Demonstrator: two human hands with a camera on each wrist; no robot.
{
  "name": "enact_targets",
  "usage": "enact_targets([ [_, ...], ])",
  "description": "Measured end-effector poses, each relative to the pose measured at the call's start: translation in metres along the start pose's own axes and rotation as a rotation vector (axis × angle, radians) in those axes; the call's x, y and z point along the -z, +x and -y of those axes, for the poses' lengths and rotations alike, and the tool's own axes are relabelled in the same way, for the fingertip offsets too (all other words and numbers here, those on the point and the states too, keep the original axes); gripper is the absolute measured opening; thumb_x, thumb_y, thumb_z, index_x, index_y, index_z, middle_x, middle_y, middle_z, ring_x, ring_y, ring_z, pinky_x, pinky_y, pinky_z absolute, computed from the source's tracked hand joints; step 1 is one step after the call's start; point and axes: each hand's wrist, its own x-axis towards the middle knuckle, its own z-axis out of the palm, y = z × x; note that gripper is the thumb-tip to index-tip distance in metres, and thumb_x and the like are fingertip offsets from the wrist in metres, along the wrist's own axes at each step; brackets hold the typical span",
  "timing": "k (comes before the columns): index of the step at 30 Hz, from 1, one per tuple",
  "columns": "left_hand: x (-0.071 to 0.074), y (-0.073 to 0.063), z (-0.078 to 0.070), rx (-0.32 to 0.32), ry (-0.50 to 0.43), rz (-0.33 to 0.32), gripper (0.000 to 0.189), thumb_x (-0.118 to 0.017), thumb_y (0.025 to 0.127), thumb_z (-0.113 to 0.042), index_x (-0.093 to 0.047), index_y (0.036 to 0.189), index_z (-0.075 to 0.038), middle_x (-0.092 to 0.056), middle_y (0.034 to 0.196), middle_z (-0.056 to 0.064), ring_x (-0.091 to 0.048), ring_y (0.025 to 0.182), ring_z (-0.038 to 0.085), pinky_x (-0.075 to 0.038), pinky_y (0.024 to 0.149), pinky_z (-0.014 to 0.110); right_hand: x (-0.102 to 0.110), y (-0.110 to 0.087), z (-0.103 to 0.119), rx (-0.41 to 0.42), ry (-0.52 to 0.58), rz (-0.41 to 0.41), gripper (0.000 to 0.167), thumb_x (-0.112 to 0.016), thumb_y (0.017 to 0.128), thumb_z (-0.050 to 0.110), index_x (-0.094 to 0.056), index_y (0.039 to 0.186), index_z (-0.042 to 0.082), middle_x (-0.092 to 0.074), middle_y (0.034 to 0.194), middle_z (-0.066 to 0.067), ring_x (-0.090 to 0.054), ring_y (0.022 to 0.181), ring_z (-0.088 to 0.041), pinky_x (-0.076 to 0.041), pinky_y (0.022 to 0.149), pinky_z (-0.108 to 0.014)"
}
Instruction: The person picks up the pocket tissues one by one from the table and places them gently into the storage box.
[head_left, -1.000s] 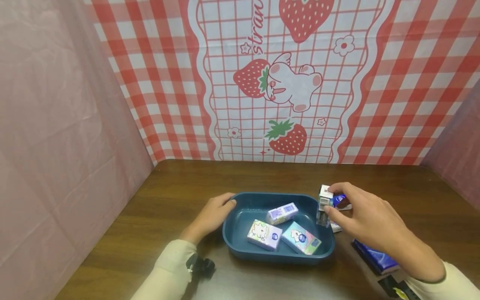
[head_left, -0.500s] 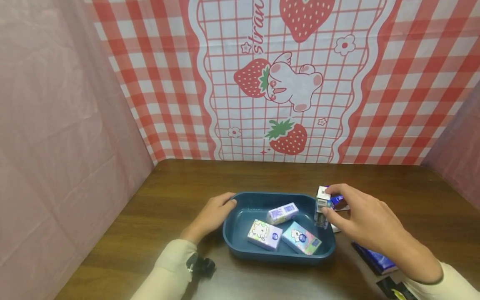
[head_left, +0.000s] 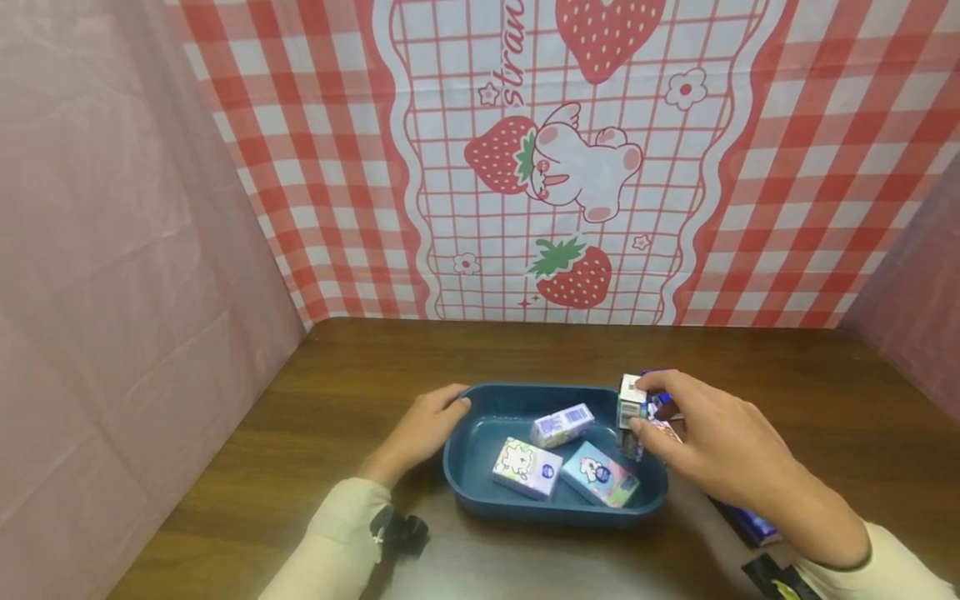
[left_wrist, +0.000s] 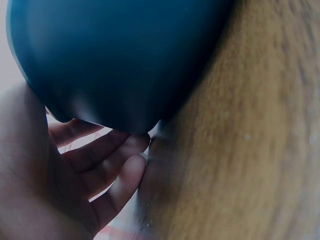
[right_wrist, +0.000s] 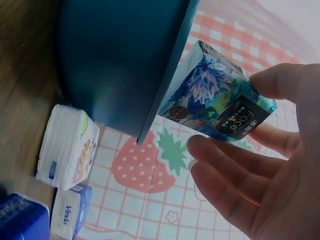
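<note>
A teal plastic basin [head_left: 551,510] sits on the table with three tissue packs inside: a purple one lying at the back [head_left: 562,426], a cartoon one at the front [head_left: 527,468] and a blue cartoon one [head_left: 600,475] to the right. My left hand [head_left: 416,429] grips its left end, thumb at the rim and fingers against the outer wall. Over the right rim my right hand [head_left: 731,437] pinches a blue floral tissue pack [right_wrist: 217,95] upright between thumb and fingers. In the head view its lower part overlaps the basin's inside.
Right of the basin, partly behind my right hand, lie more packs: a white cartoon pack [right_wrist: 67,147], a Vinda pack [right_wrist: 70,212] and a dark blue pack [right_wrist: 22,220]. A checked strawberry cloth [head_left: 337,167] hangs behind the wooden table [head_left: 375,354].
My right hand has shifted a little to the left with the blue floral tissue pack, from the basin's right edge to just inside it. The left hand stays on the rim.
</note>
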Motion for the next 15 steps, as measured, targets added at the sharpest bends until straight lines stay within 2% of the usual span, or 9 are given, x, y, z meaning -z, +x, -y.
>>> enact_targets([
  [6, 0.001, 0.001, 0.001, 0.002, 0.0, -0.002, 0.033, -0.051, 0.104, -0.028, -0.065, 0.13, -0.015, -0.067, 0.126, 0.004, -0.059, 0.12, 0.024, -0.045, 0.104, 0.052, -0.002, 0.003, 0.008, 0.017, 0.016, -0.001, 0.042, -0.075, 0.088, 0.042, -0.06, 0.12, 0.019, -0.071, 0.102, 0.001, -0.069, 0.088, -0.016, -0.056, 0.064, -0.039],
  [15, 0.0, 0.0, 0.003, -0.022, -0.006, 0.0, 0.033, -0.051, 0.103, -0.028, -0.066, 0.13, -0.014, -0.067, 0.126, 0.004, -0.059, 0.121, 0.025, -0.044, 0.104, 0.051, -0.01, 0.005, 0.019, 0.016, 0.013, 0.021, 0.044, -0.076, 0.086, 0.044, -0.061, 0.119, 0.019, -0.07, 0.101, 0.002, -0.067, 0.085, -0.013, -0.055, 0.062, -0.035],
])
